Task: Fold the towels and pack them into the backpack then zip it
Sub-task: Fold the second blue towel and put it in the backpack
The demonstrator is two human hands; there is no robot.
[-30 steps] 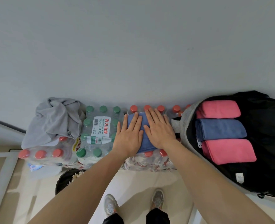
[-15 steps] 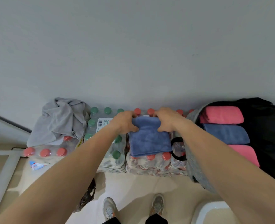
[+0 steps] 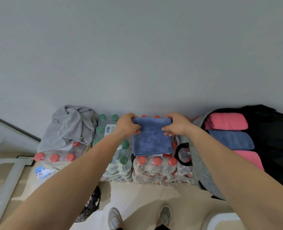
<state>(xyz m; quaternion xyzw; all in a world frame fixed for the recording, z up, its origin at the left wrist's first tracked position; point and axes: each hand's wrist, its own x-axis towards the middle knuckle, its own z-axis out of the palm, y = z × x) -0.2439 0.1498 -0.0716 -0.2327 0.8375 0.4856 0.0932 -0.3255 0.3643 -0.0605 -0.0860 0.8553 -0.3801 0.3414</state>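
Centre frame: left hand (image 3: 127, 126) and right hand (image 3: 177, 126) pinch the upper corners of the blue towel (image 3: 151, 142). Judgement: keep corners level, edges matched, while folding nearward.

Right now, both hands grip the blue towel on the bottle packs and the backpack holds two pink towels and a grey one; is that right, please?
Nearly: the head view shows the third towel in the backpack is blue, not grey. The left hand and right hand do grip the blue towel.
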